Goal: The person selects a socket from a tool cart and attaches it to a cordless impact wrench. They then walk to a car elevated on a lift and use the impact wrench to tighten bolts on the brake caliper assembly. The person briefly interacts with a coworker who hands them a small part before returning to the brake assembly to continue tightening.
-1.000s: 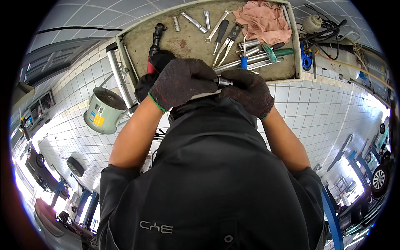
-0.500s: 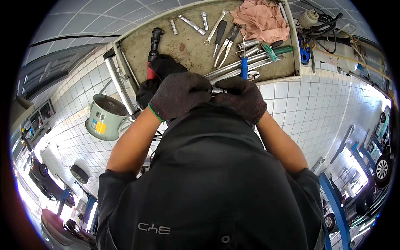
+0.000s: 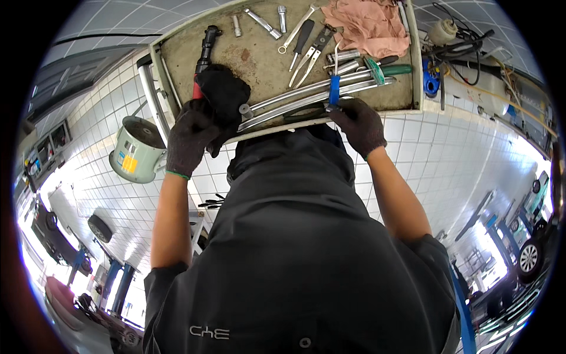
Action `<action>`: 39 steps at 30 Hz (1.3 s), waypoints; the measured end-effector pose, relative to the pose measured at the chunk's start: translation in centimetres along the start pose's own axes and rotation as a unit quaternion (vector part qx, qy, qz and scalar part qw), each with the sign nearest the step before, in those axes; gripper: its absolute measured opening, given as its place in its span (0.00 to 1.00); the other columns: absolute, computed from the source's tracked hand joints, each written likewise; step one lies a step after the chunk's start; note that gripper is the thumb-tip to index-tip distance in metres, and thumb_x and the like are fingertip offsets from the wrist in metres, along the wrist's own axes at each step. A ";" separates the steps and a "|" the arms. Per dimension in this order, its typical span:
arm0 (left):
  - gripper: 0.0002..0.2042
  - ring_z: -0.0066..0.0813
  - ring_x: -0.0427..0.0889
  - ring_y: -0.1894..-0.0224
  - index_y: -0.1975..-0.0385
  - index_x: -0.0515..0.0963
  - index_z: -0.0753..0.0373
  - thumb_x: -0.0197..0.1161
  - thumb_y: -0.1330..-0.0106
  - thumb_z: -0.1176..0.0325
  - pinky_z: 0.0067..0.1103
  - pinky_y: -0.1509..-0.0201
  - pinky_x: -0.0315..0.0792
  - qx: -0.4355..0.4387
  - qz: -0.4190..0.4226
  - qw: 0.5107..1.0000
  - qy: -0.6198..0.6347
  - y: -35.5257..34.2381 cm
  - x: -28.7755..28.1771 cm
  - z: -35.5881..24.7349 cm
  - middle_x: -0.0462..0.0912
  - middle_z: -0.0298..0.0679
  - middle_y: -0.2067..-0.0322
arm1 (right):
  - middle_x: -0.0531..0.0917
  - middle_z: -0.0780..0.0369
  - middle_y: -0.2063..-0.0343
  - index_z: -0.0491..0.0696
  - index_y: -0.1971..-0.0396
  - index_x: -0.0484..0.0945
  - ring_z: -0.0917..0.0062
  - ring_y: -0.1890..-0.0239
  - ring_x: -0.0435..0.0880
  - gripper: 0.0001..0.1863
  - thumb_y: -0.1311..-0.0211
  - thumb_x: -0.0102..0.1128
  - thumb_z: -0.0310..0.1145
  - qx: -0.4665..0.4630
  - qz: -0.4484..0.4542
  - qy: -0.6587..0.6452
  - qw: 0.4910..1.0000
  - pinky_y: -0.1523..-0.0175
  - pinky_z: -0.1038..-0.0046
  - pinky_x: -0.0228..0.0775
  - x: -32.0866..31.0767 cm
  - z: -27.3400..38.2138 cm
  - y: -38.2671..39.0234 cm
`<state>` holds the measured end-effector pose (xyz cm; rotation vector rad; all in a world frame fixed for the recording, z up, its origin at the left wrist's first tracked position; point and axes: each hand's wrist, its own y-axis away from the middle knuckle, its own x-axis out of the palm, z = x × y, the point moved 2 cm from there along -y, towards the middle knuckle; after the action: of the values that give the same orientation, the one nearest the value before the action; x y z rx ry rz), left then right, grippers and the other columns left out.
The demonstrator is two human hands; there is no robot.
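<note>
My left hand (image 3: 191, 138), in a dark work glove, is curled at the tray's left front, against a bundle of black cloth (image 3: 227, 91). The cloth lies over the lower part of a red and black power ratchet (image 3: 207, 50). What its fingers close on is hidden. At the front rim my gloved right hand (image 3: 359, 125) pinches a small shiny metal piece (image 3: 332, 108), too little seen to name. Just beyond its fingertips is a blue-handled tool (image 3: 334, 89), lying across long chrome bars (image 3: 295, 109).
The metal tray (image 3: 262, 74) carries sockets (image 3: 282, 19), a combination wrench (image 3: 299, 28), a screwdriver (image 3: 301, 44), pliers (image 3: 314, 53), a green-handled tool (image 3: 398, 69) and a pink rag (image 3: 371, 28). A pale green drum (image 3: 132, 159) stands on the tiled floor at left.
My hands have parted from in front of my body. The left moved left to the black cloth, the right slightly right to the tray's rim. The long bars' near ends now show.
</note>
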<state>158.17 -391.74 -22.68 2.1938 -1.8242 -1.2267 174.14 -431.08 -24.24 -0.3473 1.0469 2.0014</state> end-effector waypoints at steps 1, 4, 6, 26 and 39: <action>0.07 0.26 0.85 0.68 0.64 0.83 0.64 0.74 0.39 0.72 0.24 0.61 0.79 -0.033 -0.009 0.998 0.061 0.8 0.4 -0.7 0.85 0.38 0.70 | 0.92 0.54 0.62 0.46 0.53 0.87 0.63 0.59 0.92 0.23 0.34 0.72 0.52 -0.040 -0.010 0.024 0.999 0.50 0.63 0.82 0.4 -0.8 -1.2; 0.09 0.25 0.84 0.69 0.60 0.86 0.64 0.74 0.35 0.68 0.24 0.61 0.79 -0.098 -0.042 0.977 0.182 4.1 2.7 1.1 0.87 0.36 0.69 | 0.92 0.56 0.60 0.47 0.53 0.88 0.60 0.55 0.91 0.23 0.34 0.71 0.52 -0.121 -0.027 0.077 0.989 0.48 0.61 0.81 0.3 2.7 -4.3; 0.13 0.23 0.83 0.69 0.55 0.87 0.66 0.72 0.32 0.63 0.23 0.62 0.79 -0.132 -0.056 0.984 0.107 6.7 3.8 1.5 0.86 0.35 0.69 | 0.92 0.57 0.57 0.51 0.52 0.89 0.57 0.52 0.90 0.22 0.34 0.68 0.53 -0.152 -0.025 0.129 0.980 0.45 0.58 0.81 0.9 3.5 -6.6; 0.16 0.22 0.83 0.65 0.40 0.82 0.63 0.63 0.22 0.65 0.23 0.60 0.81 -0.297 -0.262 0.820 0.414 35.6 12.8 19.1 0.85 0.34 0.63 | 0.74 0.50 0.29 0.57 0.22 0.65 0.52 0.29 0.75 0.48 0.42 0.72 0.56 -0.310 0.013 0.245 0.919 0.27 0.53 0.68 13.8 16.2 -4.5; 0.22 0.27 0.83 0.73 0.51 0.84 0.69 0.63 0.25 0.51 0.26 0.68 0.81 -0.362 -0.395 0.688 0.490 63.0 7.7 35.6 0.84 0.40 0.72 | 0.81 0.51 0.33 0.56 0.33 0.81 0.47 0.37 0.83 0.38 0.32 0.54 0.67 -0.071 -0.131 0.571 0.807 0.32 0.49 0.73 14.8 15.5 -13.8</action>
<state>86.19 -402.06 -20.48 2.2885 0.0683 -0.3673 177.75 -406.65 -30.65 -1.8269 1.4008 1.5142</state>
